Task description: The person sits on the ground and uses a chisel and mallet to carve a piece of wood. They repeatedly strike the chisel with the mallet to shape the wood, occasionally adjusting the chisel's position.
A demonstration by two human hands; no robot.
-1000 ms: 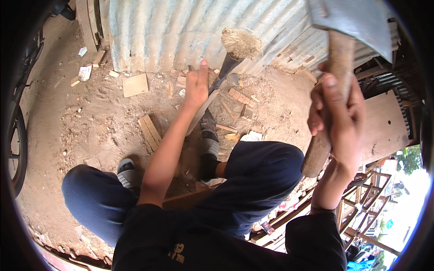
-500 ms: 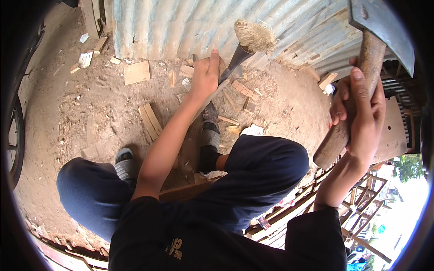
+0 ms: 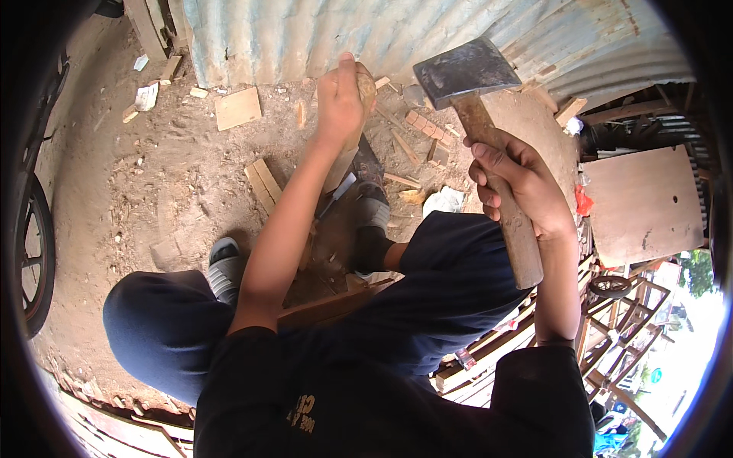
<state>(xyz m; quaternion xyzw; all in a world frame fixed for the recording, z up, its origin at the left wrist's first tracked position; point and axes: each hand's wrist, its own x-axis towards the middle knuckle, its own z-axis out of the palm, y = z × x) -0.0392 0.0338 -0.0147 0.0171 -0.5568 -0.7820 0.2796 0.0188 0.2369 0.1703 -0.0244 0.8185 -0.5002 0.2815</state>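
Observation:
My right hand (image 3: 527,183) is closed round the thick wooden handle of a hatchet (image 3: 467,70), raised above my right knee with its broad dark metal head up and to the left. My left hand (image 3: 341,107) is closed round a pale wooden shaft (image 3: 341,164), held upright and slightly tilted between my feet. Its top end shows beside my thumb, while my forearm partly hides its lower part. A thin grey-blue metal piece (image 3: 336,196) shows beside the shaft's lower end; whether they are joined I cannot tell.
Wood offcuts (image 3: 263,185) and a flat board (image 3: 238,108) lie on the dirt ground. A corrugated metal wall (image 3: 328,38) stands ahead. On the right are a plywood panel (image 3: 649,202) and a wooden frame (image 3: 626,328); a wheel (image 3: 34,259) is at the left edge.
The hatchet has come down and inward to the left. The dark metal cone with a frayed wooden end no longer shows above my left hand, which has risen slightly.

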